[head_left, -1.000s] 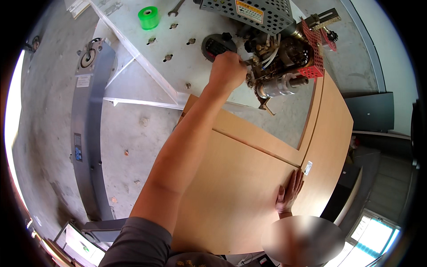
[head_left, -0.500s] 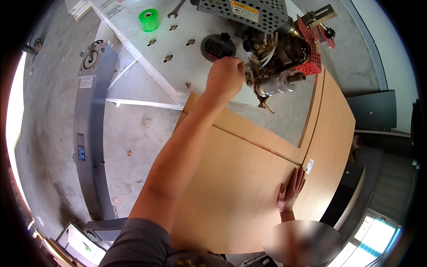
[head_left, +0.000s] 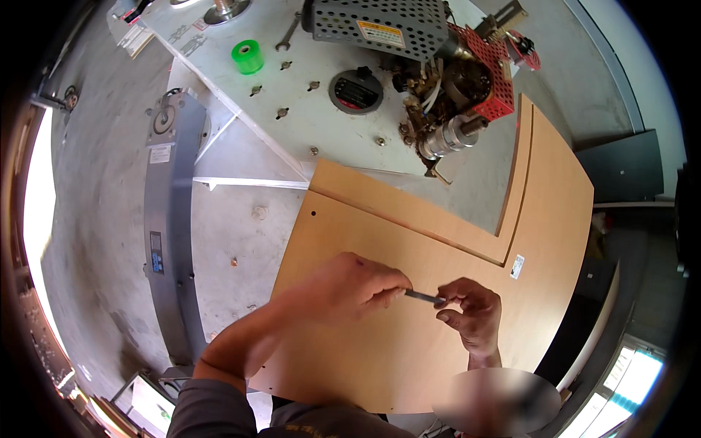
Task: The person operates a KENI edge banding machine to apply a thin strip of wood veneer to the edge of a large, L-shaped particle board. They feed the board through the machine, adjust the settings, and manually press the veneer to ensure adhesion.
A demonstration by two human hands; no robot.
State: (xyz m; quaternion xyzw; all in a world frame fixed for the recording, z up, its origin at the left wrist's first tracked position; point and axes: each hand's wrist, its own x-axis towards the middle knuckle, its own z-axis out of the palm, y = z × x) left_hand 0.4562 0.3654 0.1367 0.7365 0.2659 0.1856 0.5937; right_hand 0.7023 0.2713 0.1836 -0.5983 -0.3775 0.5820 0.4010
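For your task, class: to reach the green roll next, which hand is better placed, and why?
Probably the left hand: it looks nearer the roll than the right hand, though it holds the bar.

Slim dark strip (head_left: pixel 423 296); slightly slanted

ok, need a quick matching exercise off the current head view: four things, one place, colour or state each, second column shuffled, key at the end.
Things:
1. Thin strip
2. Tape roll
3. Orange-and-white label
4. Wooden worktop

Place, colour or state:
A. On the perforated grey guard
B. Beneath both hands
C. Green
D. Reaching from the left hand to the right hand

Pairs: 1-D, 2-C, 3-A, 4-B
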